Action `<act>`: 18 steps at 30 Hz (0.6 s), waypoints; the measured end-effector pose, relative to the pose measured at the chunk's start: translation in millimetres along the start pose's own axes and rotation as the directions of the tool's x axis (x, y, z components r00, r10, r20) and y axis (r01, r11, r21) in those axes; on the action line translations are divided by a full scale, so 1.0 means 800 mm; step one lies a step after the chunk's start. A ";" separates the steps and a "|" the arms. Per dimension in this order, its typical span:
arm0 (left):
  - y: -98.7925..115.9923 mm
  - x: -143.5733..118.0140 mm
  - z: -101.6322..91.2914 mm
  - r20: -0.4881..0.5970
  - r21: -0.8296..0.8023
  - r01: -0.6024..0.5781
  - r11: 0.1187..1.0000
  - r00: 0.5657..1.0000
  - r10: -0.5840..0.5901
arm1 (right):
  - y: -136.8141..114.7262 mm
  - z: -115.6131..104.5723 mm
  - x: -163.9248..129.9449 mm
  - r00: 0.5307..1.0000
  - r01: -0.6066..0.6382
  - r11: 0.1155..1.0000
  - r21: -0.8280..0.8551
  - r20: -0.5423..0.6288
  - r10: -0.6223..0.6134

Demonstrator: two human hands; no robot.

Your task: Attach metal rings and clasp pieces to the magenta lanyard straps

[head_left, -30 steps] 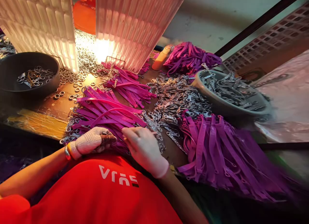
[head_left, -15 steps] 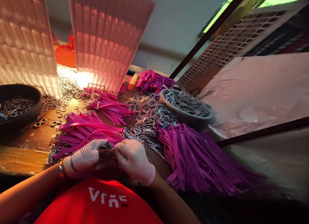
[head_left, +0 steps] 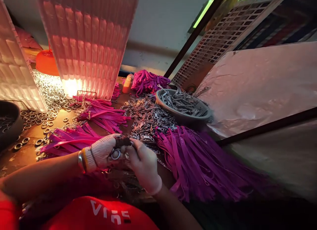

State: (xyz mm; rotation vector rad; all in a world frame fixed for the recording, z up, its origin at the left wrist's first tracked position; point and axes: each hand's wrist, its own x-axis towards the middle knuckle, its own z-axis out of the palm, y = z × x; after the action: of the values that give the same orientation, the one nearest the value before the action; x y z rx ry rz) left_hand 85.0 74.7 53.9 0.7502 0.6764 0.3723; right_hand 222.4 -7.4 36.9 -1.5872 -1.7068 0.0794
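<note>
Over the desk (head_left: 29, 150), the knit-gloved left hand (head_left: 104, 153) pinches a round metal ring (head_left: 115, 154). Bare right hand (head_left: 143, 164) curls shut against it, beside glossy purple straps (head_left: 198, 160).

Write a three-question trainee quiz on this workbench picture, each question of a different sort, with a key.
1. True or false: the left hand wears a knitted glove and holds a metal ring at its fingertips.
2. Multiple choice: the grey bowl to the right of the loose metal clasps holds
A. purple straps
B. metal clasps
C. nothing
3. Fill in: the big heap of straps right of the right hand is coloured ______.

Key
1. True: the glove is pale and knitted, and the ring sits between both hands.
2. B: the bowl is piled with metal clasps.
3. Purple.
</note>
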 end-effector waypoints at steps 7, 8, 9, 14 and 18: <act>0.033 0.026 -0.020 0.056 -0.538 -0.020 0.843 0.997 0.059 | 0.033 0.000 0.044 0.933 -0.342 0.846 0.409 0.038 0.359; 0.034 0.028 -0.025 0.033 -0.611 -0.063 0.789 0.994 0.105 | 0.035 0.000 0.047 0.922 -0.349 0.824 0.447 0.005 0.388; 0.034 0.029 -0.029 0.004 -0.657 -0.101 0.747 0.990 0.138 | 0.036 0.001 0.050 0.915 -0.355 0.802 0.479 0.001 0.405; 0.020 0.032 -0.042 -0.002 -0.645 -0.092 0.758 0.993 0.119 | 0.025 0.013 0.047 0.956 -0.289 0.821 0.493 0.096 0.279; 0.035 0.034 -0.053 -0.063 -0.483 -0.081 0.872 0.996 0.058 | 0.025 0.018 0.044 0.974 -0.226 0.862 0.453 0.083 0.212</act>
State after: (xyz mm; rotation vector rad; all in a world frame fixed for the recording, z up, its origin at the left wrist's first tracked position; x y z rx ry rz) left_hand 73.9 129.5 40.3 0.2847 0.5660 0.6016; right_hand 233.8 34.0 33.2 -1.4095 -1.3852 0.5851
